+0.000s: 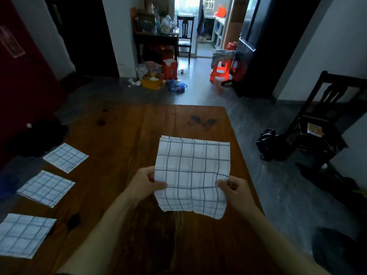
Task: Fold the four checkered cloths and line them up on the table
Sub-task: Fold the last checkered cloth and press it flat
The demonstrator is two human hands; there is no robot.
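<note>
A white cloth with blue check lines is held above the wooden table, folded over and hanging from both sides. My left hand pinches its left edge and my right hand pinches its right edge. Three folded checkered cloths lie in a line along the table's left side: a far one, a middle one and a near one.
A dark bundle rests at the table's far left corner. A dark wooden chair and a black bag stand on the floor to the right. Boxes, an orange stool and clutter lie beyond the table.
</note>
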